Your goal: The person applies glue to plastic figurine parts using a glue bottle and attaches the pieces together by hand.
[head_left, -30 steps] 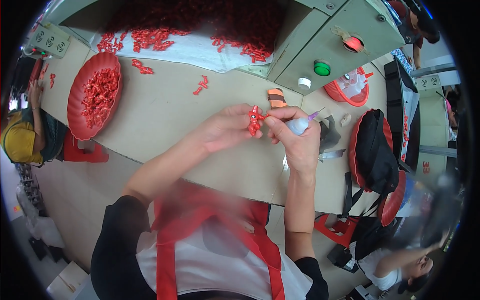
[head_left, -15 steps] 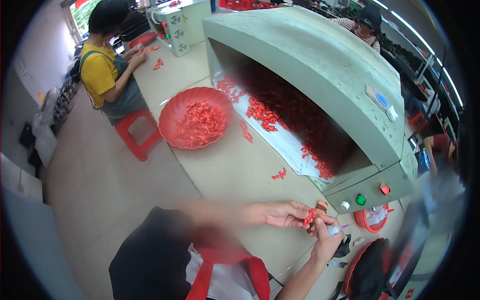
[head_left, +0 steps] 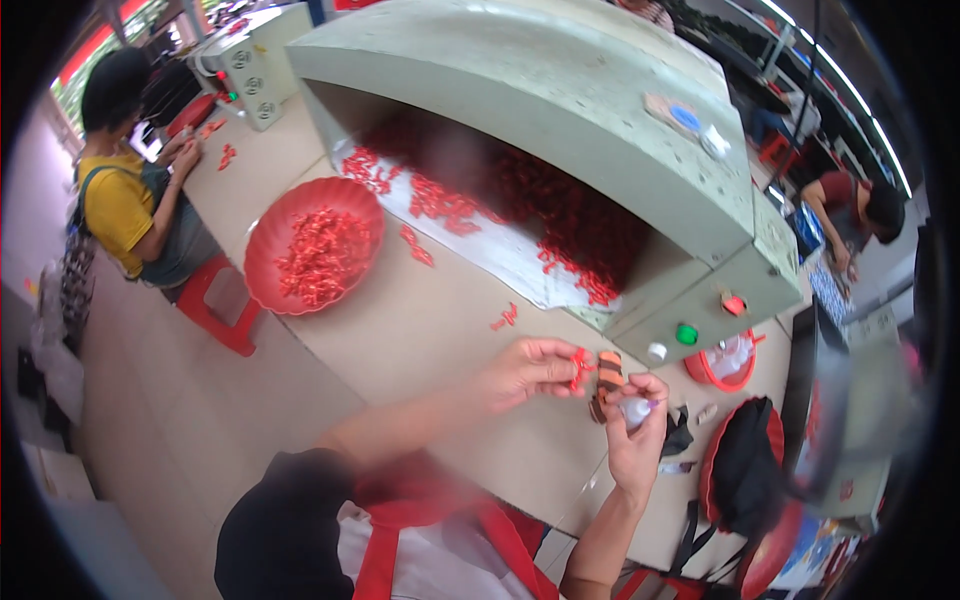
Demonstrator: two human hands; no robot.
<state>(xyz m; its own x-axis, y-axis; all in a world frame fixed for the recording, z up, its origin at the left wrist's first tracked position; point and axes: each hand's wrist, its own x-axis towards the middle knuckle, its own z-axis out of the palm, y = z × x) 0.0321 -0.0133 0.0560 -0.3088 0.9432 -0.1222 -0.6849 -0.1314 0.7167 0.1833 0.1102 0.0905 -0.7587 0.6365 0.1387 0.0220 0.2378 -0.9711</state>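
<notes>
My left hand (head_left: 528, 372) pinches a small red plastic part (head_left: 580, 364) between thumb and fingers above the beige table (head_left: 420, 340). My right hand (head_left: 636, 434) is closed around a small white bottle-like tool (head_left: 634, 408), its tip close to the red part. Just behind the two hands lies an orange and dark striped piece (head_left: 608, 372). A few loose red parts (head_left: 505, 317) lie on the table beyond my left hand.
A round red basin (head_left: 315, 245) full of red parts sits to the left. A large green machine hood (head_left: 560, 110) covers a heap of red parts (head_left: 560, 220). A person in a yellow shirt (head_left: 125, 205) sits far left. Red trays and a black bag (head_left: 745, 470) lie right.
The view has swung from looking down at the table to looking out across the machine and the room. Both hands stay together on the red part and the white tool.
</notes>
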